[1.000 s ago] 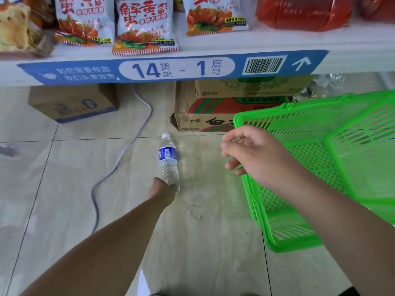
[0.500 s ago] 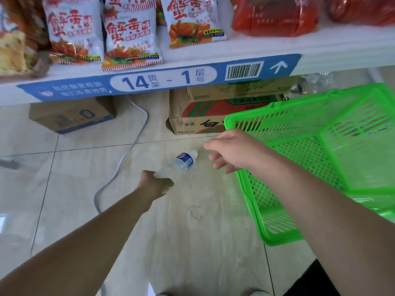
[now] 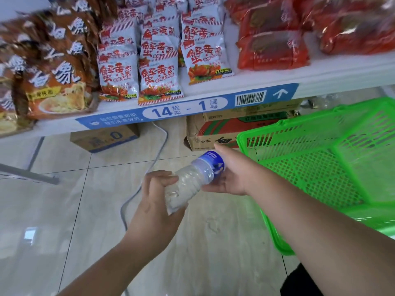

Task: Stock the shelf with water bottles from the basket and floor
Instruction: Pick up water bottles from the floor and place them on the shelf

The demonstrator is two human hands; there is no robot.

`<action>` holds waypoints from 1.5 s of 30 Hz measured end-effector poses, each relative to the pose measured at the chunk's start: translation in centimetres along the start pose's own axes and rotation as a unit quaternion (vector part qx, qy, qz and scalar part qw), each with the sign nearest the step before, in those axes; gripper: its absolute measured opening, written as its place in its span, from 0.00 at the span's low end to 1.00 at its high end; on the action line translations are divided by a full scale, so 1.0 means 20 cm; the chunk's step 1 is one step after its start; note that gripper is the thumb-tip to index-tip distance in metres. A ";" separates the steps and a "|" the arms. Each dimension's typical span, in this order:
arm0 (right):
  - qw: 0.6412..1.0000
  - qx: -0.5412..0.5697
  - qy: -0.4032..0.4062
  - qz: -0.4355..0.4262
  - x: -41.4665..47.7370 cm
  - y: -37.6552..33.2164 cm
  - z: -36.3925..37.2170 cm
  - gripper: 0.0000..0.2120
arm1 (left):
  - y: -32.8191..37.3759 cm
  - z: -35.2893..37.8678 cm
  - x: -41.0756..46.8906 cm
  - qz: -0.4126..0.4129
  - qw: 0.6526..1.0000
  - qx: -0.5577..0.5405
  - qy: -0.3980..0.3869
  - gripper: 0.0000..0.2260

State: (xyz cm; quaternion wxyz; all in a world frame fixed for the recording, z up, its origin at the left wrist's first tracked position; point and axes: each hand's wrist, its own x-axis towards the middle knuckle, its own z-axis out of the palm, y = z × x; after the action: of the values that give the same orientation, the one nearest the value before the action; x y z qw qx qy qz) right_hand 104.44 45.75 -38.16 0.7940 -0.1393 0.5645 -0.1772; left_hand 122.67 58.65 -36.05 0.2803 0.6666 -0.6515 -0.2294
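Both hands [image 3: 154, 201] [image 3: 233, 178] gripping bottle [image 3: 192, 180], basket [image 3: 320, 167] beside

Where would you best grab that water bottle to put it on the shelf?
Around the clear ribbed middle of the water bottle, coming from the side. It lies tilted, base in the left hand and label end in the right hand; the middle is bare.

Glossy pale tiles [image 3: 64, 210] covered the floor, catching soft light. Cardboard boxes [image 3: 104, 137] sat under the white rack, and a grey cable [image 3: 158, 150] trailed across the tiles.
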 end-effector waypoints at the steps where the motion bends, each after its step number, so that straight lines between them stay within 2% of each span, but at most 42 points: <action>1: 1.000 0.018 0.013 -0.003 -0.01 0.01 -0.02 0.21 | 0.00 0.00 0.00 0.025 0.999 0.010 -0.024 0.31; 4: 0.999 0.015 0.034 -0.036 -0.07 0.03 -0.08 0.18 | 0.02 0.01 0.00 0.006 0.996 -0.001 -0.092 0.27; 6: 0.996 -0.010 0.019 -0.082 -0.14 0.01 -0.11 0.16 | 0.07 0.02 0.00 -0.079 0.984 -0.071 -0.140 0.24; 9: 0.984 -0.048 -0.069 -0.158 -0.26 -0.05 -0.13 0.11 | 0.13 0.03 0.07 -0.209 0.933 -0.210 -0.204 0.16; 12: 0.962 -0.027 -0.175 -0.206 -0.36 -0.08 -0.16 0.16 | 0.24 0.00 0.11 -0.202 0.891 -0.286 -0.289 0.16; 14: 0.954 -0.024 -0.184 -0.236 -0.41 -0.07 -0.17 0.19 | 0.30 0.00 0.11 -0.190 0.882 -0.316 -0.293 0.15; 16: 0.952 -0.053 -0.124 -0.274 -0.48 -0.07 -0.15 0.17 | 0.37 0.01 0.12 -0.179 0.898 -0.315 -0.249 0.14; 19: 0.933 -0.096 -0.051 -0.342 -0.60 -0.12 -0.10 0.10 | 0.48 -0.01 0.16 -0.154 0.942 -0.244 -0.172 0.14; 22: 0.915 -0.104 -0.033 -0.387 -0.81 -0.23 -0.04 0.05 | 0.64 -0.15 0.22 -0.108 0.959 -0.220 -0.146 0.16; 24: 0.912 -0.090 -0.032 -0.398 -1.01 -0.33 0.01 0.04 | 0.81 -0.31 0.25 -0.084 0.966 -0.199 -0.142 0.22; 26: 0.911 -0.077 -0.031 -0.403 -1.26 -0.43 0.08 0.04 | 1.02 -0.51 0.27 -0.072 0.971 -0.179 -0.143 0.23; 34: 0.906 -0.078 -0.042 -0.413 -2.43 -0.89 0.42 0.12 | 1.89 -1.41 0.28 -0.032 0.975 -0.155 -0.155 0.14; 38: 0.903 -0.095 -0.033 -0.419 -2.93 -1.09 0.58 0.22 | 2.27 -1.80 0.28 -0.007 0.980 -0.129 -0.150 0.13; 42: 0.900 -0.090 -0.010 -0.427 -3.33 -1.23 0.71 0.36 | 2.57 -2.10 0.26 0.011 0.981 -0.130 -0.143 0.15; 45: 0.889 -0.094 0.002 -0.449 -3.54 -1.29 0.76 0.30 | 2.72 -2.24 0.24 0.036 0.978 -0.145 -0.145 0.18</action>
State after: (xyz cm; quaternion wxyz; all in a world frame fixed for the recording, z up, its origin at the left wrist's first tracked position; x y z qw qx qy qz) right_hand 94.28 54.05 37.63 0.6116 -0.4516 0.4578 -0.4610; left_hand 112.74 57.50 33.90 0.2845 0.5546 -0.6690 -0.4049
